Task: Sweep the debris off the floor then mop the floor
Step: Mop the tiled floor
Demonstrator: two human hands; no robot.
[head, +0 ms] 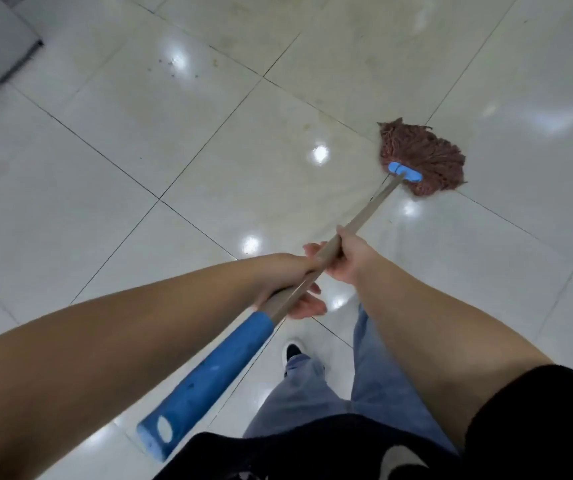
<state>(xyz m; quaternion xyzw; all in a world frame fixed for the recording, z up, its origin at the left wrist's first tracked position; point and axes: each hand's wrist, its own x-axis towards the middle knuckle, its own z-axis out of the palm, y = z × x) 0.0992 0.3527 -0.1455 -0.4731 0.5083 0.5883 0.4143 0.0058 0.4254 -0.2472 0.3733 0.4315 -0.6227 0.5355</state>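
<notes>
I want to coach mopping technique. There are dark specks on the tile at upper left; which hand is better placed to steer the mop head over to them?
Probably the right hand: it grips the handle nearer the mop head; the left hand holds by the blue grip.

Black sleeve [537, 420], blue jeans [312, 393], black-and-white shoe [292, 351]

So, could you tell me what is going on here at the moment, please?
A person is mopping a tiled floor. Both hands grip the mop handle: the left hand nearer the blue end grip, the right hand further down. The reddish-brown mop head lies on the tiles ahead. A few dark specks remain further off.
</notes>
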